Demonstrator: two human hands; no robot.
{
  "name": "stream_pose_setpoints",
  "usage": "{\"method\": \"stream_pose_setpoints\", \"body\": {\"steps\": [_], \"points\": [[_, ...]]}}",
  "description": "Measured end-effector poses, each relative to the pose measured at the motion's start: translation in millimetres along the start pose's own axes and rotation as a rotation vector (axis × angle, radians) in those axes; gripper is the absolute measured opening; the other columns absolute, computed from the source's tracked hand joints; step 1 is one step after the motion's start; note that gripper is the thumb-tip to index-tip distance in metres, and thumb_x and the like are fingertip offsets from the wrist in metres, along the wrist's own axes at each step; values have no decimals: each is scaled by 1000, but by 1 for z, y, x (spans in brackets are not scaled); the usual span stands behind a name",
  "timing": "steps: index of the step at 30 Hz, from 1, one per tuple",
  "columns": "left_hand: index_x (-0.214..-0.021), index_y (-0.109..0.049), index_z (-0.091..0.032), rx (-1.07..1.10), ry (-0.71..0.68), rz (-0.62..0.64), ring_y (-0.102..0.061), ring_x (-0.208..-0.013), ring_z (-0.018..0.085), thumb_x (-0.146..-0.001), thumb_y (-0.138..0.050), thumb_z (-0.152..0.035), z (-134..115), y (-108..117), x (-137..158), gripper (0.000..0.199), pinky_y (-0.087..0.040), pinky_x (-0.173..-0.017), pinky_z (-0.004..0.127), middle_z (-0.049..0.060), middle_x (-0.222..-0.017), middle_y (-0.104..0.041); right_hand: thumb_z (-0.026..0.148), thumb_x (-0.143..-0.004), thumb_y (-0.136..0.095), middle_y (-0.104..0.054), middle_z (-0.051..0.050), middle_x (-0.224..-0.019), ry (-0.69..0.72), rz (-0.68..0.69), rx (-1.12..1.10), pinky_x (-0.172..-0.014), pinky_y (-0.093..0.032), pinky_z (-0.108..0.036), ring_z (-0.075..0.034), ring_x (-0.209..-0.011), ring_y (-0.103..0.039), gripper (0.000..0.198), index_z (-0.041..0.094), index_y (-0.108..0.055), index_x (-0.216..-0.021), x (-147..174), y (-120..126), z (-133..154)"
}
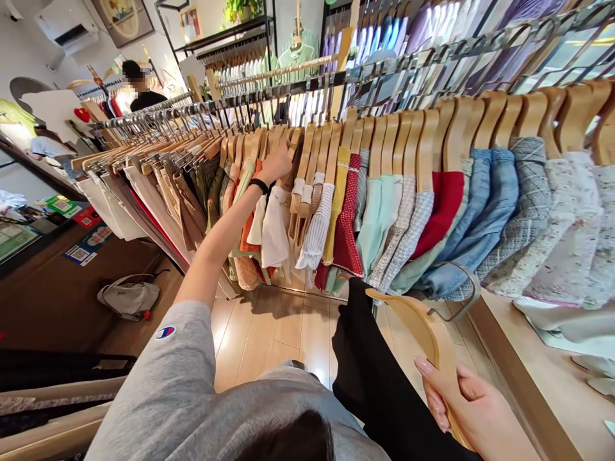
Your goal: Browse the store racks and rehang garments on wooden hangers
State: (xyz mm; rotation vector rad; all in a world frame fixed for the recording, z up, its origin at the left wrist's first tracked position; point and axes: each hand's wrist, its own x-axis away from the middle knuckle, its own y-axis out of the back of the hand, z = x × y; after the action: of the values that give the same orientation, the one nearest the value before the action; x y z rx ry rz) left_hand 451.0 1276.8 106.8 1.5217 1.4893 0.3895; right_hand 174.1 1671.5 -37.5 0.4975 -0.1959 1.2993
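In my right hand (473, 403) is a wooden clothes hanger (435, 326), gripped along one arm, with its metal hook pointing away to the right. A black garment (375, 365) hangs from this hanger, low in front of my body. My left arm reaches forward to the clothes rack, and my left hand (277, 162) is curled against a wooden hanger (295, 142) in the row. Its fingertips are partly hidden among the hangers. Close below that hand hang a cream garment (275, 230) and a white striped garment (317, 224).
A long metal rail (312, 83) crosses in front, crowded with garments, including a red one (439, 208) and blue denim (497, 205). A grey bag (129, 298) lies on the left. Another person (144, 93) stands beyond the rack. Wooden flooring (269, 333) shows below.
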Motion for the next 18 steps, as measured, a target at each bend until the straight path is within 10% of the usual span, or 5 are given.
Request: {"method": "stream_pose_setpoints", "body": {"steps": [8,14,18], "points": [[-109,-56,-18,-101,-123,-25,-62,-114,30,-89,-63,-10,3,11,19,23,-47,-95,40,12,-106,-66,78,-46,-73,-47,-4,-40,-33,-103,69,-46,-42,-30,-15,-38,-44,60,25,-47,-39,19,-2,12],[-79,-57,-19,-118,-70,212,-64,-72,21,-92,-69,-40,9,23,61,28,-46,-68,30,4,-74,-64,89,-43,-68,-48,-5,-41,-63,-151,41,-45,-40,-30,-15,-40,-44,69,25,-46,-38,22,-2,3],[-96,-59,-18,-113,17,332,-61,-55,19,-94,-68,-41,2,16,73,25,-45,-59,30,1,-66,-61,82,-41,-76,-48,-5,-41,-30,-146,32,-48,-44,-31,-16,-40,-45,64,24,-47,-38,22,-2,5]]}}
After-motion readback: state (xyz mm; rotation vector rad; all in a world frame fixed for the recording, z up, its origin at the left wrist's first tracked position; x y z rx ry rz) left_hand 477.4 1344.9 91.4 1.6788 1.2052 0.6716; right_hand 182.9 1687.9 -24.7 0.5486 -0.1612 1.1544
